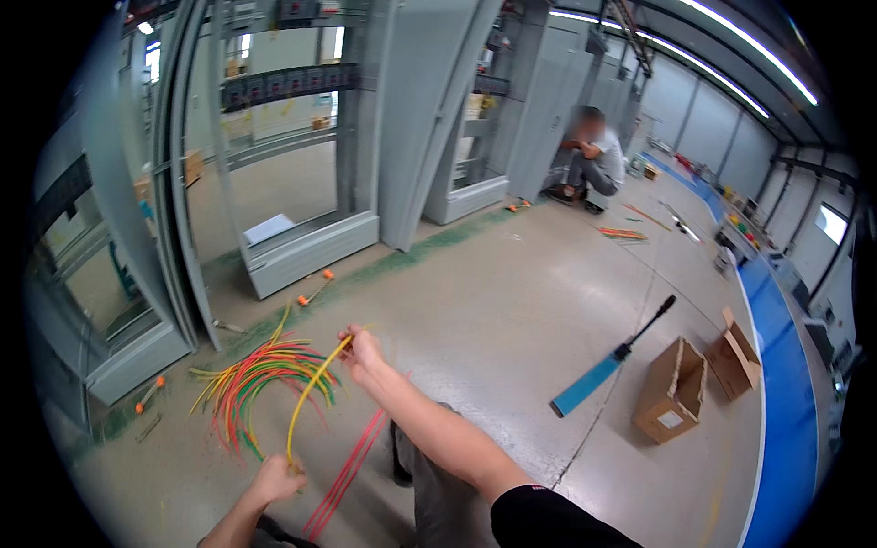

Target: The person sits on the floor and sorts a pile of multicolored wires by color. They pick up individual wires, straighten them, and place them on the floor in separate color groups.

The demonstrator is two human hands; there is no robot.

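Observation:
A yellow wire [305, 395] bows between my two hands above the floor. Its upper end is pinched in the fingers of my right hand [361, 350], with a short tip sticking out past them. Lower down, my left hand [277, 479] is closed round the other end. Just left of the wire, a loose bundle of red, green and yellow wires [260, 376] lies curved on the floor. Several straight red wires [345, 475] lie between my left hand and my leg.
Grey open-framed cabinets [315, 256] stand along the left. A person [598, 160] squats beside them farther back, with more wires [623, 235] nearby. To the right lie a blue-bladed long-handled tool [586, 387] and an open cardboard box [671, 393]. Orange-ended rods [316, 289] lie by the cabinets.

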